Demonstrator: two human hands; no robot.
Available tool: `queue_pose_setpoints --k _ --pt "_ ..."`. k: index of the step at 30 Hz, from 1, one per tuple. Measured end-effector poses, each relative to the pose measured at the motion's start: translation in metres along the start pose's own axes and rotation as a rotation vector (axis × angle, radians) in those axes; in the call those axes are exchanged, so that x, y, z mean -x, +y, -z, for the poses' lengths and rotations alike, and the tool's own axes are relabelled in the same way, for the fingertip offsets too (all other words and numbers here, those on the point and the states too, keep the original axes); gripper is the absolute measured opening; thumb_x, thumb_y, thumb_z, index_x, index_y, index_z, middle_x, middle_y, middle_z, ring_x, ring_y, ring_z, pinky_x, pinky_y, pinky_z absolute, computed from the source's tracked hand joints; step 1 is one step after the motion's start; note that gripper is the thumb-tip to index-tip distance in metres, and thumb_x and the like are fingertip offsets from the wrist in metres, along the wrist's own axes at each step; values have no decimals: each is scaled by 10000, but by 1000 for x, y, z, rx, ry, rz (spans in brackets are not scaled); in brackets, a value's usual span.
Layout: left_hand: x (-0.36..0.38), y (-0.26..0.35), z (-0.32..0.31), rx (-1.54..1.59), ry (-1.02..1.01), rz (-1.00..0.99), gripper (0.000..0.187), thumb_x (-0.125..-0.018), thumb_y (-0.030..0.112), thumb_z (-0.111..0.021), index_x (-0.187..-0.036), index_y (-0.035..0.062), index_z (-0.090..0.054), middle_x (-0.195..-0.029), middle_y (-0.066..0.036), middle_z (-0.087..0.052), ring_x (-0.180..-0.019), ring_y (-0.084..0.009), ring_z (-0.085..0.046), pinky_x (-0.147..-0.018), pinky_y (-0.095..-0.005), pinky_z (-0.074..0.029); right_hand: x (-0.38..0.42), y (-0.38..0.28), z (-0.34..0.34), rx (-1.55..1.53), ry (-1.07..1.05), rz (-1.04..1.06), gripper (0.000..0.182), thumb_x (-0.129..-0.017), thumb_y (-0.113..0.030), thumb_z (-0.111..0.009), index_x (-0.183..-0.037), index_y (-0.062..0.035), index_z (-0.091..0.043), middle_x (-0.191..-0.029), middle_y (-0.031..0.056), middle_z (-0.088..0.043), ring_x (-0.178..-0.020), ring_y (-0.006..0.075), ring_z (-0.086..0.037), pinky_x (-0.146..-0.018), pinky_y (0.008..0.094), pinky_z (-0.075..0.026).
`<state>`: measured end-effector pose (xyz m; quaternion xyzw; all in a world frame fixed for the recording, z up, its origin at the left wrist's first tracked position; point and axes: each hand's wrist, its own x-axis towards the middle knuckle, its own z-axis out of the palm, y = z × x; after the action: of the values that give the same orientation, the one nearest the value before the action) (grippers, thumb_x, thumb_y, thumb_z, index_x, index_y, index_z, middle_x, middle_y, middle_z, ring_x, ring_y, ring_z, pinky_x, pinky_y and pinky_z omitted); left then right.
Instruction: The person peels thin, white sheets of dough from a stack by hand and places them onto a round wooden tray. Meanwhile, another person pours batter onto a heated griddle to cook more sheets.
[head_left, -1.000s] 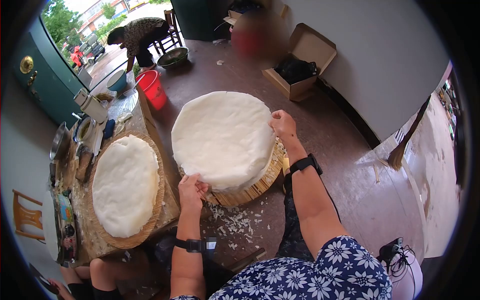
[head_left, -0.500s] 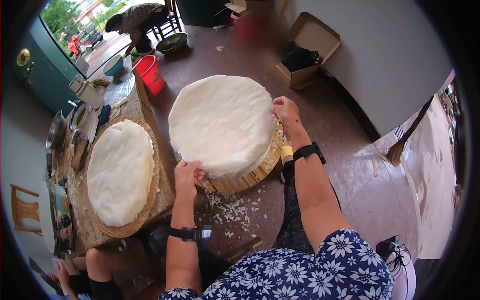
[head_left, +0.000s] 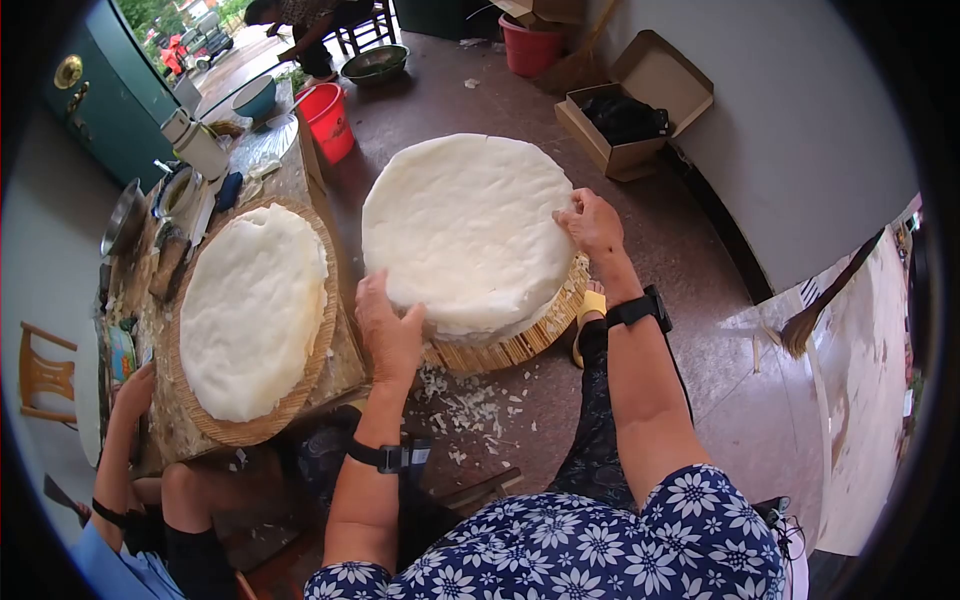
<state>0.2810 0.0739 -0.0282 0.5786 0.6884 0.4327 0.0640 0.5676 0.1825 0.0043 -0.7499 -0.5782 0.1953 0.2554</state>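
White slab (head_left: pixel 470 225) between left fingers (head_left: pixel 373 288), right fingers (head_left: pixel 567 217); both at edge.

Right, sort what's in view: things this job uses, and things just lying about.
Likely in the job:
- round white stack, left hand and right hand at its edges
- slatted round base beneath
- white sheet on the woven tray

Apparently lying about:
- open cardboard box
- red bucket by the table
- wooden chair at far left

We see the white round (head_left: pixel 470 225), our left hand (head_left: pixel 390 335) at its near-left edge, our right hand (head_left: pixel 597 228) at its right, a red bucket (head_left: pixel 328 125) beyond it, leftward.
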Motion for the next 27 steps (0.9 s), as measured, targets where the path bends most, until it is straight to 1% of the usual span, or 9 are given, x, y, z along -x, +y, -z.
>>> queue_pose_setpoints --k 1,2,4,5,7,14,16,19,27 --pt "0 2 4 -75 -98 -128 487 -735 113 -677 -1203 96 -541 -1132 -170 -571 -1181 -354 -454 -1034 -421 -318 1 0 0 6 -1 6 468 -735 -292 -664 -1123 -43 -586 -1069 167 -641 -990 315 -614 -848 386 -472" --pt "0 5 6 -75 -100 -126 487 -735 113 -677 -1203 96 -541 -1132 -170 -571 -1181 -354 -454 -1034 -421 -318 0 1 -2 8 -3 4 468 -735 -292 -664 -1123 -43 -586 -1069 167 -641 -990 315 -614 -848 386 -472" --pt "4 10 7 -71 -269 -445 356 -775 131 -644 -1128 148 -601 -1170 -91 -577 -1176 -335 -469 -1022 -462 -328 -3 5 -3 -10 -5 34 491 -728 -290 -671 -1142 -42 -580 -1088 178 -631 -997 319 -610 -858 383 -470" --pt "7 11 5 -70 -269 -442 356 -775 131 -644 -1128 148 -601 -1170 -91 -577 -1176 -335 -469 -1022 -462 -328 -3 7 -4 -7 -7 34 491 -728 -290 -671 -1142 -42 -580 -1088 178 -631 -997 319 -610 -858 383 -470" --pt "13 11 2 -117 -415 -580 289 -797 123 -618 -1083 163 -617 -1150 -40 -587 -1180 -307 -473 -1020 -493 -319 -2 8 -5 -65 -21 30 504 -724 -287 -674 -1155 -44 -575 -1094 183 -626 -1003 318 -608 -866 383 -468" --pt "15 11 1 -140 -417 -583 266 -827 126 -592 -1087 177 -610 -1118 -32 -584 -1173 -297 -479 -1036 -466 -301 2 3 -3 33 -15 42 503 -727 -284 -673 -1156 -40 -578 -1105 185 -622 -1018 320 -602 -873 386 -466" --pt "16 10 -2 -129 -367 -604 248 -792 115 -614 -1035 165 -621 -1068 -35 -603 -1133 -301 -504 -1001 -506 -334 1 4 -4 21 -15 46 496 -731 -281 -669 -1156 -41 -579 -1110 188 -618 -1025 324 -597 -876 389 -464" --pt "16 9 -3 -170 -400 -599 284 -812 109 -595 -1088 174 -609 -1109 -38 -582 -1160 -296 -484 -1020 -469 -325 2 3 -2 17 -33 53 492 -736 -280 -665 -1157 -42 -577 -1106 188 -618 -1025 327 -595 -872 393 -464" --pt "16 14 1 -168 -397 -625 312 -789 87 -601 -1087 177 -609 -1120 -42 -571 -1158 -308 -476 -1015 -491 -326 5 1 -6 110 13 111 477 -734 -286 -667 -1150 -70 -580 -1075 179 -615 -1009 332 -596 -861 410 -467"
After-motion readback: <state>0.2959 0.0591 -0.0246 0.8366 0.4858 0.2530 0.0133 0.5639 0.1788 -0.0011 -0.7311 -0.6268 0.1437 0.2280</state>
